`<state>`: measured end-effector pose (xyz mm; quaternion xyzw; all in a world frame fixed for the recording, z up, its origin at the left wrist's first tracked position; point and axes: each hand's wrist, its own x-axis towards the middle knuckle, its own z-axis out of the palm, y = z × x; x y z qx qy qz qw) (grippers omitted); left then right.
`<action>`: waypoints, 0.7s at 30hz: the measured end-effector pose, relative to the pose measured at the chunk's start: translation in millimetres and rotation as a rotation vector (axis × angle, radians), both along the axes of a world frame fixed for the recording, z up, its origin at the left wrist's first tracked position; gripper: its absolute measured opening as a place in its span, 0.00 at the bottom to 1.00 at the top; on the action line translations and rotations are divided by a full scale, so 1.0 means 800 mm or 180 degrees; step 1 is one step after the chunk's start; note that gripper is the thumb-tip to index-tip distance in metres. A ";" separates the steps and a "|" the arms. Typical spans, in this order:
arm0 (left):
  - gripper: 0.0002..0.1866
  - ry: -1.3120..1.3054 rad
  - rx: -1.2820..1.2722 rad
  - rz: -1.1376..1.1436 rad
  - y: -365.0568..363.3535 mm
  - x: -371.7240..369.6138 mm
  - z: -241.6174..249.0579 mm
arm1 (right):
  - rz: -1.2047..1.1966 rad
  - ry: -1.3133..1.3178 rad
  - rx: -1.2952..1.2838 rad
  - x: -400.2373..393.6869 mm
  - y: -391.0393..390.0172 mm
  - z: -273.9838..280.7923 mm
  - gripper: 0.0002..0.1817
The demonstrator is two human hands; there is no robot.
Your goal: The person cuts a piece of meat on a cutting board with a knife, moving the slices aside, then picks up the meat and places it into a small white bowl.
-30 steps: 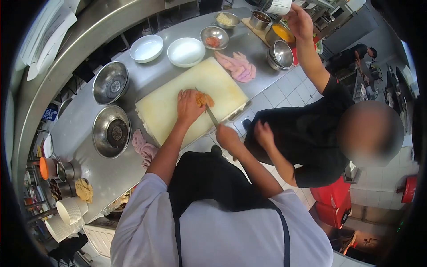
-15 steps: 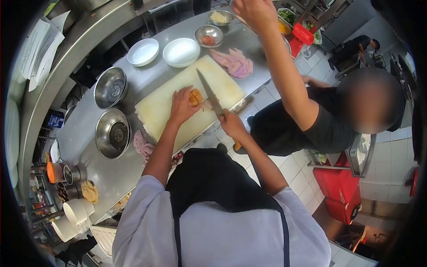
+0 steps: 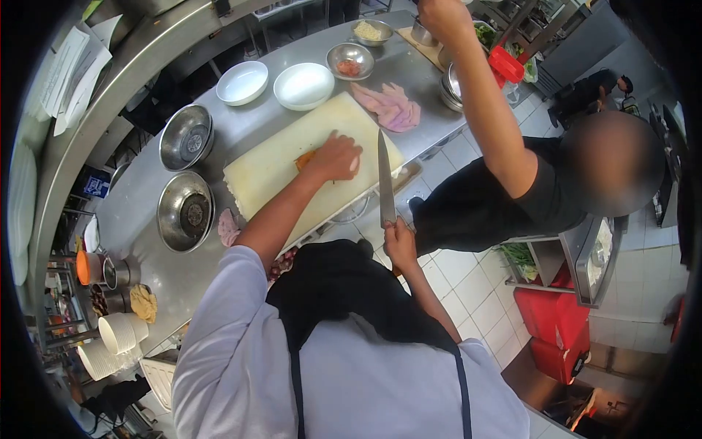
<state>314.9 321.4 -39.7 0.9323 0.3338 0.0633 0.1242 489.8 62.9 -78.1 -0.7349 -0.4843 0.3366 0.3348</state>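
Observation:
My right hand (image 3: 400, 245) is wrapped round the handle of a kitchen knife (image 3: 386, 179), whose blade points away from me past the board's right side. Over the pale cutting board (image 3: 267, 172), my left hand (image 3: 338, 156) has its fingers curled, and a small pale bit (image 3: 355, 164) shows at them; I cannot make out what it is. Partly covered by that hand, a golden-brown block of food (image 3: 303, 159) rests on the board.
White bowls (image 3: 303, 86) and a steel bowl with reddish food (image 3: 349, 62) stand beyond the board, near a pink cloth (image 3: 387, 106). Steel bowls (image 3: 186, 212) sit at the left. Close on my right, a co-worker (image 3: 482, 197) in black reaches an arm across the table's far end.
My left hand has moved right, off the golden-brown block, and its fingers have curled. The knife has come off the board, drawn right and toward me by my right hand.

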 end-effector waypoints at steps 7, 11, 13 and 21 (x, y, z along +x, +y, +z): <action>0.26 -0.0153 -0.0244 0.1170 0.003 -0.041 0.003 | 0.0145 -0.0095 -0.0109 0.003 -0.005 0.002 0.16; 0.33 -0.0286 -0.0358 0.1462 -0.014 -0.054 -0.005 | 0.0390 -0.0269 -0.0042 0.005 0.008 -0.003 0.15; 0.39 -0.0659 -0.0256 0.1546 -0.024 -0.065 -0.017 | 0.0499 -0.0297 0.0091 0.004 0.017 -0.009 0.15; 0.47 -0.0173 -0.0021 0.1353 -0.027 -0.068 0.006 | 0.1255 -0.0704 -0.0217 -0.003 0.070 -0.014 0.15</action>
